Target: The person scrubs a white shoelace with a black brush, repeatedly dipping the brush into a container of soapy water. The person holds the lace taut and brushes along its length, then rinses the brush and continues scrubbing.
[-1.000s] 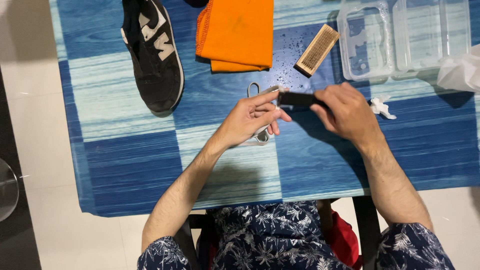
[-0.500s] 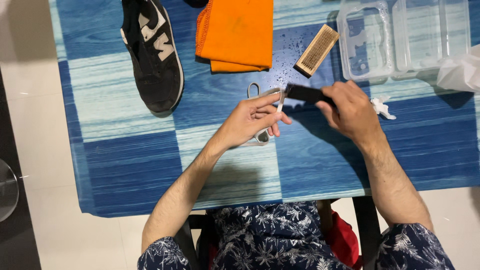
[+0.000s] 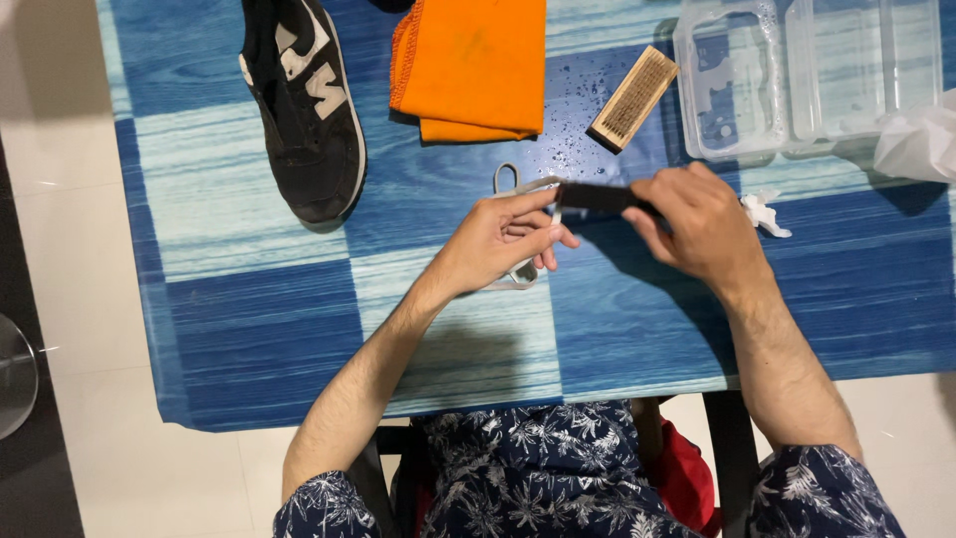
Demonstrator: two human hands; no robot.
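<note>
Left hand (image 3: 498, 239) pinches pale shoelace (image 3: 510, 179) at near end; lace looks light, limp, best gripped near tip (rest trails under palm, hidden). Right hand (image 3: 697, 224) grasps dark flat object (image 3: 595, 197) by one end, held between hands above tabletop (image 3: 249, 329); kind unclear, seems stiff, light. Beyond hands: wooden brush (image 3: 633, 99), orange cloth (image 3: 473, 65), black shoe (image 3: 304, 105) partly cut off.
</note>
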